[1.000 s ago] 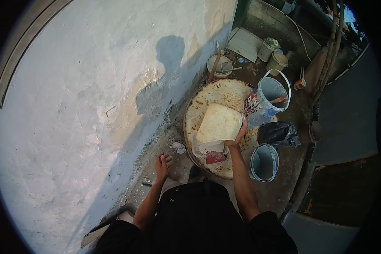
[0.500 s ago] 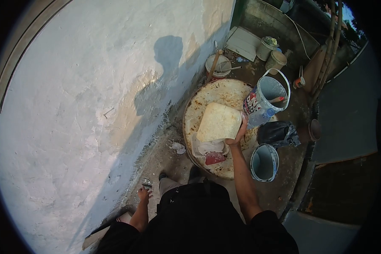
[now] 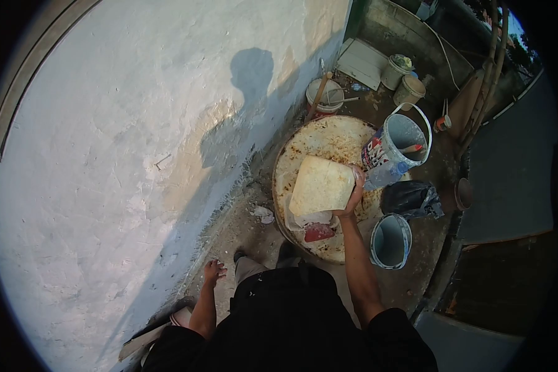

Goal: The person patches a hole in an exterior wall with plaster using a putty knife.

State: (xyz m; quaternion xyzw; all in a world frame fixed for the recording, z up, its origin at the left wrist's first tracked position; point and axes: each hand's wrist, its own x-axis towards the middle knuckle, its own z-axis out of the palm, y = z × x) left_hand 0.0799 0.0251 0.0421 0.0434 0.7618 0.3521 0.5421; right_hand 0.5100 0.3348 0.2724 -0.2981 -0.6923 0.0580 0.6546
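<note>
Right hand (image 3: 355,191) holds pale panel (image 3: 322,185); bucket lettering (image 3: 372,154) unclear.

I am holding a pale yellow, round-cornered piece (image 3: 322,185), faintly mottled; it is slanting over the round, rust-spotted tabletop (image 3: 328,135).

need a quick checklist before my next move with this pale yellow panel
1. Right hand on the panel: ok, gripping its right side.
2. Left hand free: ok, looks empty.
3. Space beside right hand: not ok, clear plastic bottle close by.
4. Red piece uncovered: not ok, panel partly overlaps it in view.
5. Panel supported underneath: cannot tell, underside hidden.
6. Ground litter-free: not ok, crumpled white scrap near the rusty round surface.
</note>
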